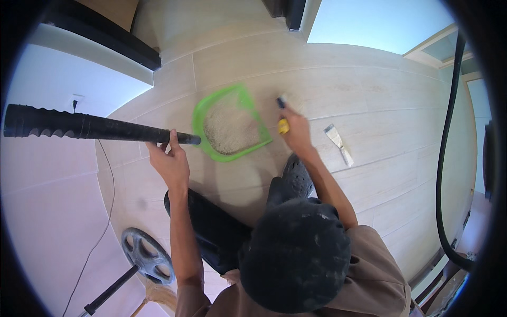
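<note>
My left hand (170, 161) grips the long black handle (84, 127) of a green dustpan (246, 98), which rests on the pale tiled floor and holds a heap of light grit. To the right of the pan, my right hand (297, 133) is closed around a small yellow-handled brush (283, 126). Its tip touches the floor at the pan's right edge. A dark cap (296, 253) and a black shoe (298, 174) sit below the hands.
A metal putty knife (338, 142) lies on the tiles right of my right hand. A thick black hose (442, 158) curves down the right side. At lower left are a round perforated metal disc on a pole (148, 256), a thin cable (105, 211) and a white wall.
</note>
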Tool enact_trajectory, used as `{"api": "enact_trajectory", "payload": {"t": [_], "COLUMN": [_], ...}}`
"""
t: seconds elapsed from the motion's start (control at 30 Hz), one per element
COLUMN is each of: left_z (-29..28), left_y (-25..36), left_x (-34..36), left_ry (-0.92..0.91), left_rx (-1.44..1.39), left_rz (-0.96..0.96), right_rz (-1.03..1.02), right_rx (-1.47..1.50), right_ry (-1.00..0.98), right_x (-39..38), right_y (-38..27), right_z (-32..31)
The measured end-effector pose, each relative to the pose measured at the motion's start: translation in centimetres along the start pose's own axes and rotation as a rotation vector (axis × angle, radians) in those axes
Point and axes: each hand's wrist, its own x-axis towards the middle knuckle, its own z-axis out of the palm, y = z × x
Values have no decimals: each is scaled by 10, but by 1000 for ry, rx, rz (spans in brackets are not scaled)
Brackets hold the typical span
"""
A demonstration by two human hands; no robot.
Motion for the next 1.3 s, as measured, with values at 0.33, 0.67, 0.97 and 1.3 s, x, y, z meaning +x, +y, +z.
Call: {"api": "enact_trajectory", "payload": {"t": [0.33, 0.67, 0.97, 1.3], "left_z": [-4, -18, -27, -21], "left_y": [-12, -22, -29, -34], "left_x": [-2, -1, -2, 2], "left_ry": [18, 43, 78, 124], "left_rx": [-29, -3, -13, -42], "left_rz": [25, -13, -80, -109], "right_rz": [-63, -152, -117, -93], "right_rx": [-32, 18, 91, -126], "right_ry": [62, -54, -112, 2], "right_x": [-6, 0, 2, 63], "right_y": [-24, -22, -53, -17], "right_z": [7, 44, 35, 29]}}
